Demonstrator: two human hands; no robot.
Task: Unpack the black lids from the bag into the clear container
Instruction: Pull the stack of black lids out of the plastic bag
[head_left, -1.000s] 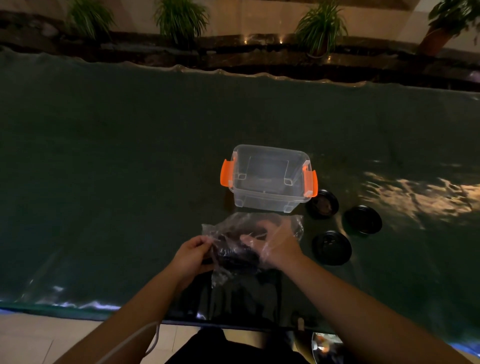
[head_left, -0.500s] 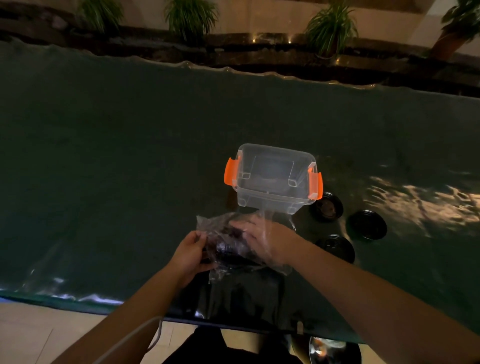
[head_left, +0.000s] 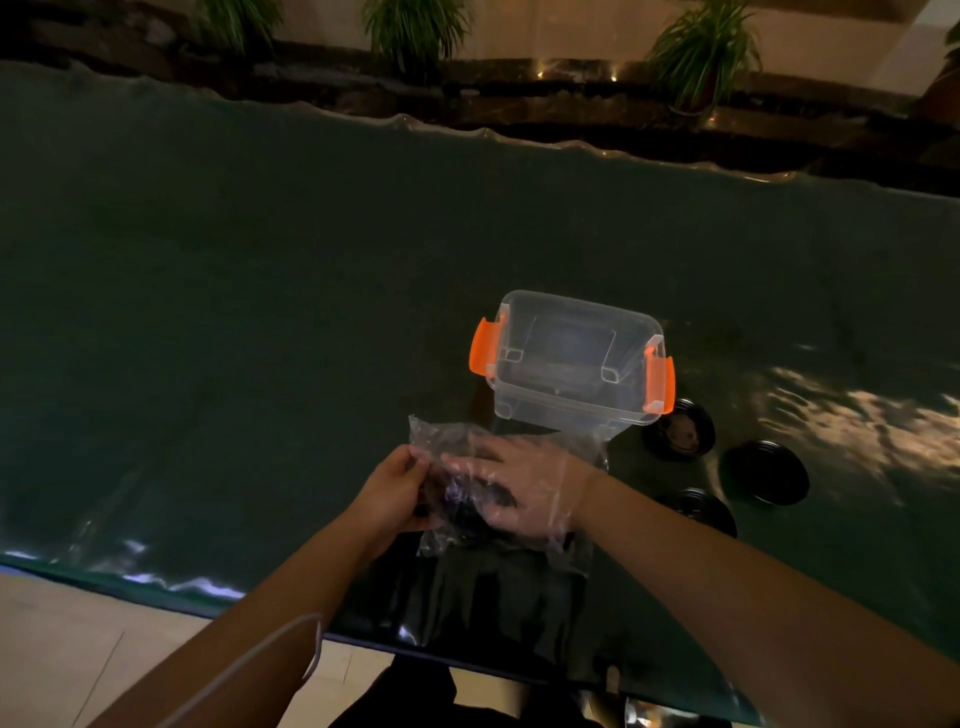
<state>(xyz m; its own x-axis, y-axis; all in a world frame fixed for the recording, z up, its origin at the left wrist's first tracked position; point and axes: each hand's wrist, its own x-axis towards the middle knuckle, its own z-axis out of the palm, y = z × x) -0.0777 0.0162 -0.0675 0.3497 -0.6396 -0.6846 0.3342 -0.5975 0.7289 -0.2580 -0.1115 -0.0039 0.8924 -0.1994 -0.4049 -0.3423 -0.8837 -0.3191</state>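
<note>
Both hands (head_left: 395, 493) on bag (head_left: 587, 452), mouth rightward

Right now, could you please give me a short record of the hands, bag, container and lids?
left hand: pinching the bag's open edge
right hand: inside the clear bag, reaching for dark lids
clear container: open, upright, looks empty, orange latches
loose black lids: three on the table, right of the container

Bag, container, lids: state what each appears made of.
Bag: thin clear plastic film, crinkled and glinting, right hand visible through it.
Container: rigid transparent plastic, orange clips.
Lids: probably glossy black plastic; too dim for certainty.
</note>
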